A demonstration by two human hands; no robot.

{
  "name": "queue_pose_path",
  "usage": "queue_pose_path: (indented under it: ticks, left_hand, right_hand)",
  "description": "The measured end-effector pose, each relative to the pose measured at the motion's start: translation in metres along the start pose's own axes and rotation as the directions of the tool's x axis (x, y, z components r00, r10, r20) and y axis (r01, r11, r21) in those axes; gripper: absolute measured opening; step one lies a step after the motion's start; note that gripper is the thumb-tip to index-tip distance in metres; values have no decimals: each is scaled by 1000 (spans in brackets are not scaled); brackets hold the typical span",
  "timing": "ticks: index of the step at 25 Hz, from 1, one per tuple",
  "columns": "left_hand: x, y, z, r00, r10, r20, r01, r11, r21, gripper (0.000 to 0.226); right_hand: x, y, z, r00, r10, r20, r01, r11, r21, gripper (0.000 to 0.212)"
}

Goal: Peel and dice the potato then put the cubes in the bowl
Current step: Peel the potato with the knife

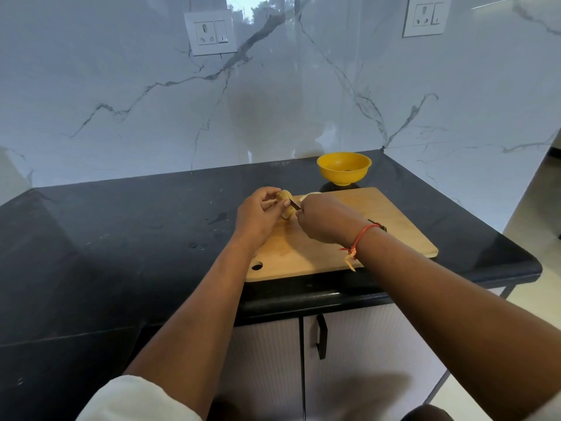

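Forearms (209,299) cross the counter (121,238); left hand (258,215), grip curled round the potato (287,206), seemingly upright; right hand (323,221) just beside holds the knife (295,203), blade pointing left onto it.

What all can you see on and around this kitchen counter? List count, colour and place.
counter: one, black, across the foreground
wall: one, white marble, behind the counter
sockets: two, white, on the wall
cabinet doors: two, pale, under the counter
handle: one, black, on the right door
cutting board: one, light wood, on the counter
bowl: one, yellow, on the counter beyond the board
potato: one, tan, held at the board's far left corner
knife: one, dark blade, against the potato
pale piece: one, off-white, on the board's far edge
wrist thread: one, red, right wrist
left grip: one hand, holds the potato
right grip: one hand, holds the knife
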State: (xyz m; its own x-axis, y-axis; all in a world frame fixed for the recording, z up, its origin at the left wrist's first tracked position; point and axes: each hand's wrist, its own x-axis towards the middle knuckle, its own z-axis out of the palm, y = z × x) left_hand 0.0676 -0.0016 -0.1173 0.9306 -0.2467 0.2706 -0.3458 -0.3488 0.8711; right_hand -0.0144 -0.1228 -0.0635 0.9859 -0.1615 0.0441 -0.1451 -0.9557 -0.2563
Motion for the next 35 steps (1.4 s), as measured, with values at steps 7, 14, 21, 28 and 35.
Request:
queue_pose_path:
  ticks: [7,14,21,28,35]
  left_hand:
    - [0,-2,1,1000,3,-19,-3,1000,-10,38]
    - [-2,1,1,1000,12,-11,-12,1000,-3,34]
    - [-3,3,2,1000,26,-13,-25,1000,12,33]
    - [0,1,0,1000,-9,-6,9,1000,-3,34]
    - [2,-4,-1,1000,-2,3,2,1000,-31,32]
  right_hand:
    - [13,-1,4,999,-34,14,35,998,-60,29]
    - [12,1,4,997,-66,35,68,997,-47,29]
    - [-7,1,-1,996,38,78,-43,997,58,26]
    - [1,2,-1,994,-5,112,-1,998,55,25]
    - [16,3,6,997,-20,72,13,995,102,23]
